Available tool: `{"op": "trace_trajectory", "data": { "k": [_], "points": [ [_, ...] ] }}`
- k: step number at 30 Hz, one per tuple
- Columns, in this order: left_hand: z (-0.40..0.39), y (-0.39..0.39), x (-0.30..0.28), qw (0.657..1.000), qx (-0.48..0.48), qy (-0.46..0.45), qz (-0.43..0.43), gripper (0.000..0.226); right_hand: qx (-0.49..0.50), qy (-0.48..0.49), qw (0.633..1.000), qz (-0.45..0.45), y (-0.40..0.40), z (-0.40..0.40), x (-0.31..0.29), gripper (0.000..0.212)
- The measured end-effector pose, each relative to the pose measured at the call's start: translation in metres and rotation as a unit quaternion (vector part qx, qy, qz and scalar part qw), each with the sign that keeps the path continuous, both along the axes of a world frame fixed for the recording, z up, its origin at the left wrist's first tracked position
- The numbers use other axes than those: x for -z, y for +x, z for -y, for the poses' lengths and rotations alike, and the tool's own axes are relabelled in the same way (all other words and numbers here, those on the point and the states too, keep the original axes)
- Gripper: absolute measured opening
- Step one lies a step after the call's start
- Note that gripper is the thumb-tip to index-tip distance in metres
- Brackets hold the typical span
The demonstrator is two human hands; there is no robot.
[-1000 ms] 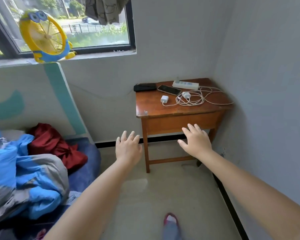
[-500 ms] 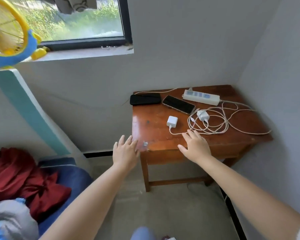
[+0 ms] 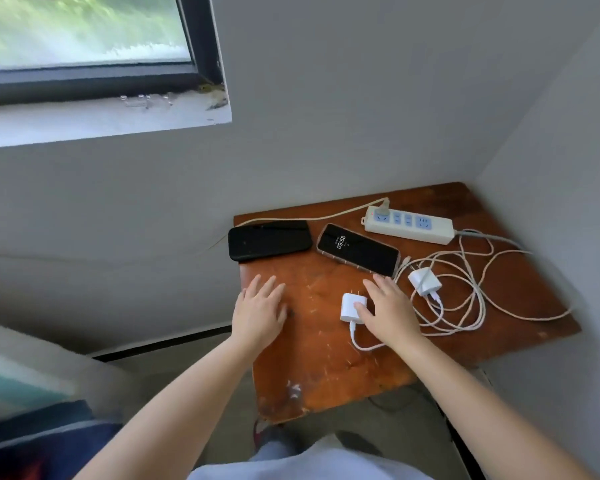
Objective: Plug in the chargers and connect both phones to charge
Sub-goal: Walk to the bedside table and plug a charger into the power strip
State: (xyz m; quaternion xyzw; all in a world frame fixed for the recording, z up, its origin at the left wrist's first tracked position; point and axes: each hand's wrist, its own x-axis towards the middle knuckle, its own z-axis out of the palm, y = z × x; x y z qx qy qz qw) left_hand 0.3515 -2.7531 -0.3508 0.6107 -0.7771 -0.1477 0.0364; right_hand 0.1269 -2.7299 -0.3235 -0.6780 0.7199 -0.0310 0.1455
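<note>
A: Chargers? Where are they?
B: One white charger [image 3: 353, 307] lies under the right hand [image 3: 388, 313], fingers [image 3: 373, 289] spread, thumb touching it. Second charger [image 3: 425, 281] sits just right of those fingers, among coiled cables [image 3: 465, 306].
A: Phones?
B: Lit phone [image 3: 358, 249] and black phone [image 3: 269, 240] lie beyond the fingertips, near the power strip [image 3: 409, 224]. Left hand [image 3: 258, 315] rests flat on the tabletop [image 3: 326, 375], fingers apart.
</note>
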Motion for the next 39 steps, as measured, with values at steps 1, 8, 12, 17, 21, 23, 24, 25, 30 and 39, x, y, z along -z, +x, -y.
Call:
{"op": "trace_trajectory", "data": {
  "k": [1,8,12,17,21,23,24,25,30,39],
  "points": [
    [0.006,-0.004,0.004,1.000,0.013,0.005,-0.012,0.044,0.012,0.001,1.000,0.004,-0.003,0.003,0.000,0.052],
    [0.020,-0.041,0.025,0.996,0.072,0.017,-0.052,0.044,0.061,-0.055,0.996,0.026,-0.041,0.018,-0.009,0.038],
    [0.023,-0.051,0.033,0.997,0.055,0.014,-0.043,0.045,0.109,-0.099,0.989,0.021,-0.071,0.010,-0.014,0.026],
    [0.030,-0.066,0.036,0.998,0.021,0.007,-0.051,0.046,0.113,-0.083,0.990,0.013,-0.098,0.010,-0.014,0.025],
    [0.028,-0.070,0.038,0.999,0.010,-0.009,-0.030,0.048,0.048,-0.076,0.995,0.047,-0.087,0.011,-0.013,0.024],
    [0.027,-0.071,0.037,1.000,0.002,-0.010,-0.029,0.048,0.011,-0.071,0.995,0.068,-0.072,0.012,-0.009,0.031],
    [0.026,-0.072,0.037,0.999,-0.002,-0.012,-0.032,0.048,-0.009,-0.058,0.995,0.082,-0.062,0.012,-0.007,0.037],
    [0.026,-0.072,0.036,0.999,-0.005,-0.015,-0.035,0.048,-0.029,-0.030,0.995,0.091,-0.051,0.013,-0.002,0.046],
    [0.026,-0.072,0.035,0.998,-0.020,-0.023,-0.060,0.043,-0.062,0.145,0.988,0.002,0.001,0.024,0.022,0.080],
    [0.027,-0.074,0.036,0.994,-0.086,-0.042,-0.048,0.046,-0.056,0.072,0.996,0.011,-0.023,0.039,0.025,0.074]
  ]
}}
